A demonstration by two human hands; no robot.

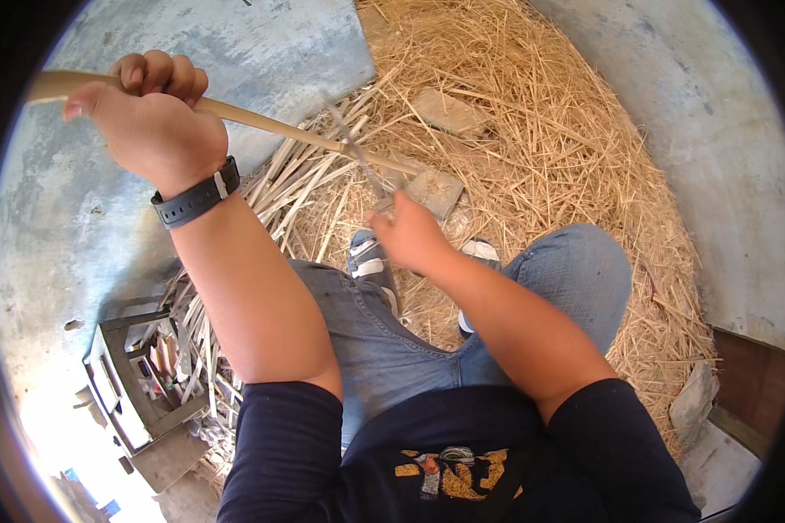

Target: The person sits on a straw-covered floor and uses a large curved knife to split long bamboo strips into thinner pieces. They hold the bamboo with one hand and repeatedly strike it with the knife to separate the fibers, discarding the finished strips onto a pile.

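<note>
The left hand (161,113) is closed around a smooth, pale yellow bamboo strip (270,124), thick at the left and tapering as it slants down toward a flat, rough block (439,193); whether its tip touches the block is unclear. The strip's thick end is cut off by the dark rim of the view. The right hand (410,231) is curled around a knife (358,150), its handle hidden in the fist and its narrow grey blade motion-blurred across the strip; contact is hard to judge.

Dry, tangled straw-like shavings (549,139) cover the floor, half burying a second slab (449,113). Straight split strips (292,183) lie beneath the left forearm, which partly hides them. A box-like wooden frame (148,383) holds indistinct clutter beside a patchy blue-grey wall (52,235).
</note>
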